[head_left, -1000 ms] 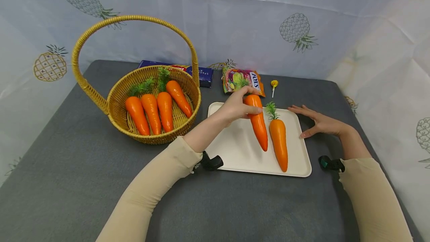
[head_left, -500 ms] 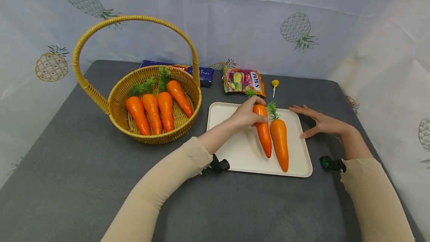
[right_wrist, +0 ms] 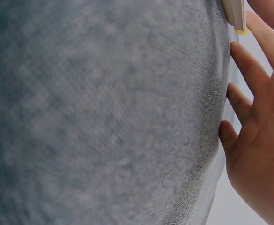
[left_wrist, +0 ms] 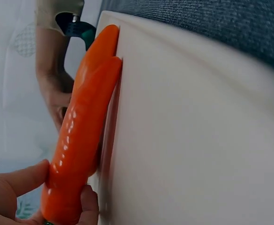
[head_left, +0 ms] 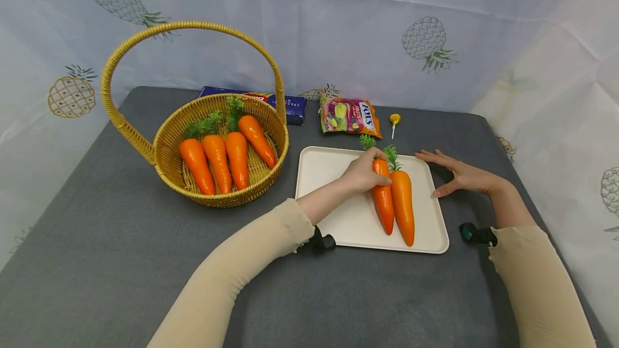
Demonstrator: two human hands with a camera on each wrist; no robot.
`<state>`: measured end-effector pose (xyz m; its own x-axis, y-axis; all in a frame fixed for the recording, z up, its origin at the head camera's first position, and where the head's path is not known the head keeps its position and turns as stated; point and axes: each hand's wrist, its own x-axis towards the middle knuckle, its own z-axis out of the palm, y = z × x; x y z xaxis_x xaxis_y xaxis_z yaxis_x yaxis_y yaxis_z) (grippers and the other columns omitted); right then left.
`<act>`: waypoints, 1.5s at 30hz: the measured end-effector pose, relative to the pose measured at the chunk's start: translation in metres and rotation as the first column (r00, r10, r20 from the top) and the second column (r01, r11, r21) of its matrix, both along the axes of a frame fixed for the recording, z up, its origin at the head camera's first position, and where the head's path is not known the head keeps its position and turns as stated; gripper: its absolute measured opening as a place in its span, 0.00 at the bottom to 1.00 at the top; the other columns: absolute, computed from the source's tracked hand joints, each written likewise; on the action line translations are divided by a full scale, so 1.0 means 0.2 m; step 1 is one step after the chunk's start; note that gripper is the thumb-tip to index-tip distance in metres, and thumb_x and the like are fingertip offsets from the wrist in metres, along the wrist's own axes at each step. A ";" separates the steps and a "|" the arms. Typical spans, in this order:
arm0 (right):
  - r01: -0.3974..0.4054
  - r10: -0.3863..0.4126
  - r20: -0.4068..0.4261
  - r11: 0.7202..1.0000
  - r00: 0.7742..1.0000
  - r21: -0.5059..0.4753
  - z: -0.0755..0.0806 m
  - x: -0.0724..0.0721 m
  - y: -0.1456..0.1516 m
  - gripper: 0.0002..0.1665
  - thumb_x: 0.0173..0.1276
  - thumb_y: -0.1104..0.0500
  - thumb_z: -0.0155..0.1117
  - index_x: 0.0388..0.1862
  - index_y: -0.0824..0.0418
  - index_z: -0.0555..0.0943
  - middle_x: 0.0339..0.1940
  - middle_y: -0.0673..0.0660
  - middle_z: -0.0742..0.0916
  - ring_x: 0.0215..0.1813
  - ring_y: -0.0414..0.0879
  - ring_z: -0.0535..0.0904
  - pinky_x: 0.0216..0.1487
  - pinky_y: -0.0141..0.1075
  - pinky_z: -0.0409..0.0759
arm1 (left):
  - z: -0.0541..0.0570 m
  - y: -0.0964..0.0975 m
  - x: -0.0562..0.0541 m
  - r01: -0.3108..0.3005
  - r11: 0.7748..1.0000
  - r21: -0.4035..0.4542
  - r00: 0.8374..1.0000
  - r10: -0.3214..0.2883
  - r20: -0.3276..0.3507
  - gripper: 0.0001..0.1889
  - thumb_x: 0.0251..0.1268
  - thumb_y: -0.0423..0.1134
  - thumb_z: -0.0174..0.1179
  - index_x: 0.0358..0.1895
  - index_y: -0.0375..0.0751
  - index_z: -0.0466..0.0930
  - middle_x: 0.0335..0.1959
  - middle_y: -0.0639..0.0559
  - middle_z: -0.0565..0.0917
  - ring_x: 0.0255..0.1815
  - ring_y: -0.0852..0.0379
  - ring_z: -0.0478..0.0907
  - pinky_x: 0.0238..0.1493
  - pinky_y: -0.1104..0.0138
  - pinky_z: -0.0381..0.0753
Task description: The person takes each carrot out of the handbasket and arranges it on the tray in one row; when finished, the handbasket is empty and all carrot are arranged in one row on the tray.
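My left hand (head_left: pixel 364 173) grips a glossy orange carrot (head_left: pixel 384 209) near its leafy top, thumb on one side and fingers on the other. In the left wrist view this carrot (left_wrist: pixel 76 140) slants close over the cream tray (head_left: pixel 348 227), its tip down by the surface. Right beside it lies a second, lighter orange carrot (head_left: pixel 403 205) with green fronds at the top. My right hand (head_left: pixel 461 177) rests at the tray's right edge, thumb and fingers spread. Seen from the right wrist, its fingertips meet the grey tabletop and the tray corner (right_wrist: pixel 235 14).
At left stands a wicker basket (head_left: pixel 220 201) with a tall arched handle and several carrots (head_left: pixel 218 162) inside. Behind are a blue spaghetti box (head_left: pixel 296 110), a candy bag (head_left: pixel 349 116) and a yellow lollipop (head_left: pixel 395 119). A pineapple-print cloth (head_left: pixel 333 31) hangs behind the grey table (head_left: pixel 121 262).
My left hand has carried its carrot right and toward me, lowering it beside the other carrot on the tray. The candy bag is uncovered. My right hand stays at the tray's edge.
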<state>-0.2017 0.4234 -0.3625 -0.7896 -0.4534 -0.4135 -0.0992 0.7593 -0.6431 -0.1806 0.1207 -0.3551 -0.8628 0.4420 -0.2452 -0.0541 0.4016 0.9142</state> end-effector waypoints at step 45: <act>0.045 -0.045 0.047 0.999 0.998 -0.005 0.00 0.00 0.00 0.61 0.53 0.56 0.75 0.81 0.55 0.50 0.83 0.62 0.39 0.81 0.68 0.23 0.64 0.83 0.29 | 0.01 0.07 0.04 0.035 0.984 -0.177 0.985 -0.064 -0.162 0.21 0.55 0.31 0.69 0.53 0.41 0.74 0.41 0.47 0.82 0.38 0.57 0.71 0.32 0.76 0.67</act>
<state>-0.2014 0.4229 -0.3628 -0.7892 -0.4205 -0.4476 -0.0351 0.7585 -0.6507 -0.1721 0.1354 -0.3529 -0.8760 0.4489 -0.1764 0.1171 0.5527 0.8251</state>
